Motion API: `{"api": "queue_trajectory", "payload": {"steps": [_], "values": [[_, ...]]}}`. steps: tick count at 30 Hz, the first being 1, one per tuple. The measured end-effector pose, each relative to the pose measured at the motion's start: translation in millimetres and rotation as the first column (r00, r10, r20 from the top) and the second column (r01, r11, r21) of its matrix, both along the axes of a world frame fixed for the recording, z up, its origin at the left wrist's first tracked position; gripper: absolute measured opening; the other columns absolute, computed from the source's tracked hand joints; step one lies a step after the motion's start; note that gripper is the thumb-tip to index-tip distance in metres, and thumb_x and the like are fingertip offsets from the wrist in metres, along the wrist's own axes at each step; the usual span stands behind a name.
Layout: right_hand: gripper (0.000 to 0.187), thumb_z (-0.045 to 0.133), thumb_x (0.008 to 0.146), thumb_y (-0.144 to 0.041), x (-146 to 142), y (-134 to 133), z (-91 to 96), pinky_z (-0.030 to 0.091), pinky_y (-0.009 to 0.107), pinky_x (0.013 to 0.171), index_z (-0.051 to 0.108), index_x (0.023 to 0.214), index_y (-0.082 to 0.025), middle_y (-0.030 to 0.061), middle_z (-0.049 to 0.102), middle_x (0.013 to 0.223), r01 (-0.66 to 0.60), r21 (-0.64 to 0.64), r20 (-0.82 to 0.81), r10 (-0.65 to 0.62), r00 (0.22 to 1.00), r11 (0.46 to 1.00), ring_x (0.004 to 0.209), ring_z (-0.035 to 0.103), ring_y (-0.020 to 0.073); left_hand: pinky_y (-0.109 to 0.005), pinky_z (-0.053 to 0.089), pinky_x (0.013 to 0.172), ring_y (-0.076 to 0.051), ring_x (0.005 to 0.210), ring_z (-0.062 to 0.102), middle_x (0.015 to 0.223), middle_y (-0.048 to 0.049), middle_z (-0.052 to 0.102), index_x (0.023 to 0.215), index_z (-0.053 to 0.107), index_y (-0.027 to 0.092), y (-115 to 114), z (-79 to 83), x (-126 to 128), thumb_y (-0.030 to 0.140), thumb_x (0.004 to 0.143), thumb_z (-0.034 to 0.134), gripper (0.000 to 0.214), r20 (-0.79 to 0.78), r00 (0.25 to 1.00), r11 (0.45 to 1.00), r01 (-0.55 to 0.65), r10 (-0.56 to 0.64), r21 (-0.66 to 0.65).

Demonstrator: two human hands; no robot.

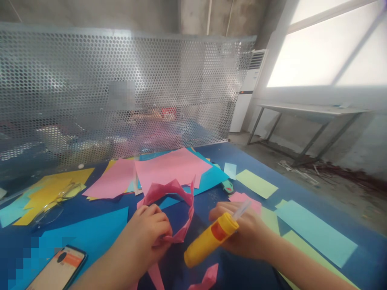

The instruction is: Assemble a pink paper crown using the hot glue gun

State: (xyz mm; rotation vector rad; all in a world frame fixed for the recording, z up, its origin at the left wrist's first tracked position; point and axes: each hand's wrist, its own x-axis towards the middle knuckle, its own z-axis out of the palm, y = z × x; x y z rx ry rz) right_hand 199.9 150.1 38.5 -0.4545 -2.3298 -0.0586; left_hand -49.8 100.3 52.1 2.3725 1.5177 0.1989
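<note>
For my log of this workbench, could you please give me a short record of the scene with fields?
Left hand: the left hand pinches the pink paper band, a crinkled ring
Right hand: the right hand grips the yellow glue tube, tilted, beside the band
Surface: blue table strewn with pink sheets and a green strip
Near the left hand: glasses and phone
Behind: perforated metal screen

Head cam, facing fwd & down, close over table (90,206)
</note>
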Motion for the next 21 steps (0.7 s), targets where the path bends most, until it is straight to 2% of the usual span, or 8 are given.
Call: {"api": "queue_trajectory", "payload": {"steps": [4, 8, 11, 16, 21], "values": [[0.011, 0.048, 0.083, -0.013, 0, 0, 0.0, 0.035, 0.024, 0.046, 0.046, 0.086, -0.023, -0.0046, 0.056, 0.062, 0.006, -0.006, -0.001, -0.006, 1.0, 1.0, 0.047, 0.048, 0.0104, -0.039, 0.038, 0.086, -0.019, 0.095, 0.054, 0.089, 0.0055, 0.068, 0.078, 0.063, 0.023, -3, 9.3, -1, 0.01, 0.07, 0.066, 0.016, 0.027, 0.998, 0.998, -0.06, 0.061, -0.03], [0.009, 0.049, 0.083, -0.015, 1, 1, -1.6, 0.036, 0.024, 0.046, 0.046, 0.087, -0.023, -0.0047, 0.055, 0.063, 0.005, -0.014, 0.008, -0.005, 1.0, 1.0, 0.047, 0.047, 0.0106, -0.043, 0.037, 0.088, -0.022, 0.096, 0.053, 0.091, 0.0039, 0.066, 0.08, 0.064, 0.023, -7, 7.0, -5, 0.008, 0.063, 0.067, 0.023, 0.029, 0.996, 0.997, -0.082, 0.082, -0.007], [0.011, 0.049, 0.082, -0.014, 1, 1, -2.6, 0.035, 0.024, 0.046, 0.045, 0.085, -0.024, -0.005, 0.055, 0.062, 0.009, -0.015, 0.013, -0.009, 1.0, 1.0, 0.047, 0.048, 0.0111, -0.043, 0.039, 0.088, -0.022, 0.093, 0.053, 0.085, 0.0024, 0.066, 0.074, 0.063, 0.022, -7, 2.4, -5, 0.008, 0.067, 0.061, 0.016, 0.042, 0.996, 0.997, -0.076, 0.074, 0.026], [0.013, 0.048, 0.081, -0.012, 1, 1, -2.0, 0.036, 0.026, 0.045, 0.045, 0.086, -0.024, -0.0045, 0.055, 0.062, 0.019, -0.018, 0.014, -0.018, 1.0, 1.0, 0.047, 0.048, 0.012, -0.038, 0.043, 0.084, -0.021, 0.089, 0.054, 0.079, 0.001, 0.063, 0.075, 0.063, 0.024, -4, -2.4, -3, 0.023, 0.073, 0.064, 0.003, 0.1, 0.994, 0.996, -0.045, 0.037, 0.075], [0.01, 0.049, 0.082, -0.015, 1, 1, -1.8, 0.036, 0.025, 0.045, 0.046, 0.086, -0.024, -0.0045, 0.055, 0.063, 0.005, -0.027, 0.009, -0.005, 1.0, 1.0, 0.048, 0.048, 0.0118, -0.035, 0.044, 0.08, -0.02, 0.086, 0.053, 0.078, 0.0008, 0.061, 0.074, 0.062, 0.023, -5, -5.1, -2, 0.024, 0.075, 0.063, 0.001, 0.142, 0.989, 0.996, -0.053, 0.043, 0.066]]}}
